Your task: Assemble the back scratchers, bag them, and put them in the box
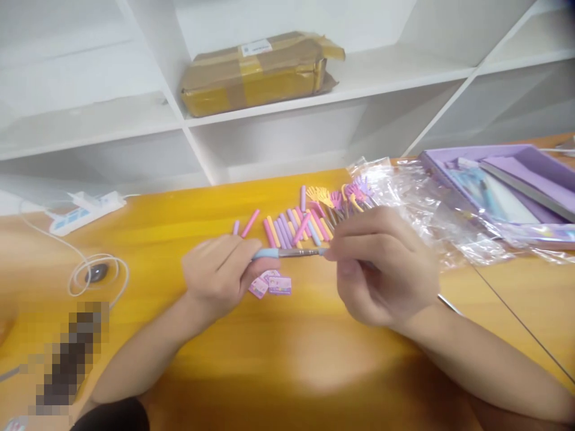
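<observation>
A back scratcher (299, 252) with a silver telescopic rod and light-blue ends is held level between my two hands. My left hand (224, 269) is closed around its blue handle. With thumb and fingers pinched, my right hand (381, 263) grips the other end, which it mostly hides. Just beyond lie several pink, yellow, purple and blue handle tubes (283, 232). Behind my right hand are loose hand-shaped scratcher heads (321, 194) on metal rods, in yellow, pink and purple. Small pink printed cards (280, 285) lie below the rod, beside my left hand.
Crumpled clear plastic bags (404, 191) lie at the right, against a purple box (476, 149) with packets inside. A white power strip (87, 214) and a coiled cable (126, 278) are at the left. Above the table, a taped carton (260, 75) sits on white shelving (359, 102).
</observation>
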The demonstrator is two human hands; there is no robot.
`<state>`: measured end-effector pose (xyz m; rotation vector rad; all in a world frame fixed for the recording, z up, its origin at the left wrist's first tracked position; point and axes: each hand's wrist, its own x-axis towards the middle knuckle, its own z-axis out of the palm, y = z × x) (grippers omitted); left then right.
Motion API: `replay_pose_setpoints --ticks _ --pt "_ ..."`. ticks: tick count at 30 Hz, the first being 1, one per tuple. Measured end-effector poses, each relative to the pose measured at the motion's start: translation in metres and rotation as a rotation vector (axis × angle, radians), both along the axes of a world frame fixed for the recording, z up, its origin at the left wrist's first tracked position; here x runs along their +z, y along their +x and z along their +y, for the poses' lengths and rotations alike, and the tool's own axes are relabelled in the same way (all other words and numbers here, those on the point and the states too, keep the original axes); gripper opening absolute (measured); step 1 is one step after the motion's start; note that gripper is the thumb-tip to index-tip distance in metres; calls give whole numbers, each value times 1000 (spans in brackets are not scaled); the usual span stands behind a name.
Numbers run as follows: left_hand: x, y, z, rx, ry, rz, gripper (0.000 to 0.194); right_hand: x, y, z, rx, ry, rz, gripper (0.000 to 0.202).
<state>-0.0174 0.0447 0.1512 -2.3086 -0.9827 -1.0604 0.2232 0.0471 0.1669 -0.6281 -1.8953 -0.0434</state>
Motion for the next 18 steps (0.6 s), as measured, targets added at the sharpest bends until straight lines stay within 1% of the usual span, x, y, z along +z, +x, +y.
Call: replay_pose_setpoints --ticks 3,7,8,10,11,12,13,14,15,16,17,18 --pt "0 1 -5 -21 -69 -61 34 1 -2 -7 -16 -8 -6 15" --pt "4 1 -9 -27 -133 -90 31 5 0 -11 4 -23 -6 14" --pt "6 1 -8 -17 -157 -85 31 9 1 -12 33 -55 -12 13" --pt "10 -1 -3 24 -208 -75 33 19 11 -10 91 -195 -51 17" --pt "12 -3 0 51 -226 -70 34 26 21 -6 94 -274 -100 20" --pt "13 -4 3 81 -241 -68 36 31 34 0 60 -346 -161 23" --pt "15 -6 6 105 -252 -70 38 35 52 8 -25 -388 -249 24" --pt "15 -7 9 121 -263 -74 39 36 73 19 -144 -359 -315 29" --pt "15 -8 11 131 -281 -76 41 33 98 32 -296 -332 -368 40" --pt "15 -9 12 132 -303 -74 41 28 124 46 -466 -341 -443 52" --pt "14 -9 12 133 -331 -69 41 19 149 60 -561 -327 -497 65" --pt "12 -8 12 132 -359 -60 40 8 173 74 -641 -345 -522 73"
